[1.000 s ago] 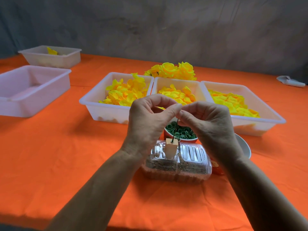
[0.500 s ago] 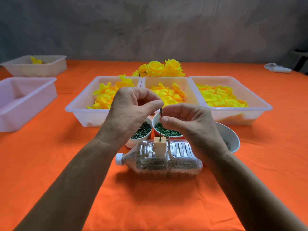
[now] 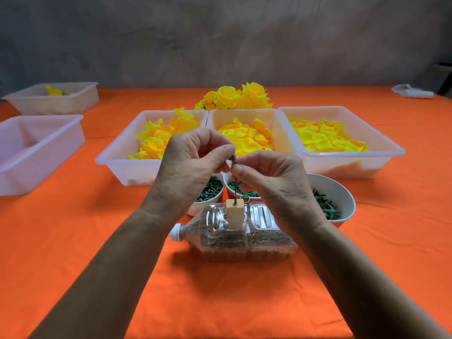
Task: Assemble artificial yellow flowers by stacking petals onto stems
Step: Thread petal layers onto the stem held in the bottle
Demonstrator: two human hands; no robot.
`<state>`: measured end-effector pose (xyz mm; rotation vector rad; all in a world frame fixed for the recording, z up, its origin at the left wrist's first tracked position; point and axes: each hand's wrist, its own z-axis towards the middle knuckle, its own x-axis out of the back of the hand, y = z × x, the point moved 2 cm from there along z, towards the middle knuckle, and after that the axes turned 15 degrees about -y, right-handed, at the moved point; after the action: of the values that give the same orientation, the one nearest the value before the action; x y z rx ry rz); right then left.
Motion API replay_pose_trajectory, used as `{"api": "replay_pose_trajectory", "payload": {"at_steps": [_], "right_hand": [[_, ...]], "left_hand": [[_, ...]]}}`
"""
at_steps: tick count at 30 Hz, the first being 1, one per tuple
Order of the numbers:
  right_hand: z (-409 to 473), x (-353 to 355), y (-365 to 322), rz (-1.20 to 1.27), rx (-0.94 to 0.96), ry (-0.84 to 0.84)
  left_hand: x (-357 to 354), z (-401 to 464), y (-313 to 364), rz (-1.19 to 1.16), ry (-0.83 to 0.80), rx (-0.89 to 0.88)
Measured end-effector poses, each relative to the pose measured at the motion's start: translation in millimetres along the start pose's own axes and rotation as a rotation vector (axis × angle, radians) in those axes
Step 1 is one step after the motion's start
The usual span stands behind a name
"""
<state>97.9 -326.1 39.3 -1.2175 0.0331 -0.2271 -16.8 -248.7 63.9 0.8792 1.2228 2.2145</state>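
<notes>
Orange table: both hands pinch stem top, left hand at 9, right hand at 3, stem stands in block; prob. seating green pc, next needs petal from tub at 12.

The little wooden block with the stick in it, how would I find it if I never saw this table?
Look at the clear plastic bottle lying on its side on the orange tablecloth, nearest the person. The wooden block stands upright in it, with a thin green stem poking from its top. It is the only pale tan piece among white bowls and trays.
</notes>
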Motion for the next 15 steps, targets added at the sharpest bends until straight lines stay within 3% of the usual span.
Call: {"api": "replay_pose_trajectory", "payload": {"at_steps": [8, 15], "right_hand": [[-2.1, 0.3, -0.6, 0.055, 0.008, 0.020], [-3.6, -1.4, -0.6, 0.076, -0.020, 0.005]], "left_hand": [[-2.6, -2.6, 3.7, 0.292, 0.003, -0.120], [0.9, -4.1, -2.2, 0.043, -0.023, -0.031]]}}
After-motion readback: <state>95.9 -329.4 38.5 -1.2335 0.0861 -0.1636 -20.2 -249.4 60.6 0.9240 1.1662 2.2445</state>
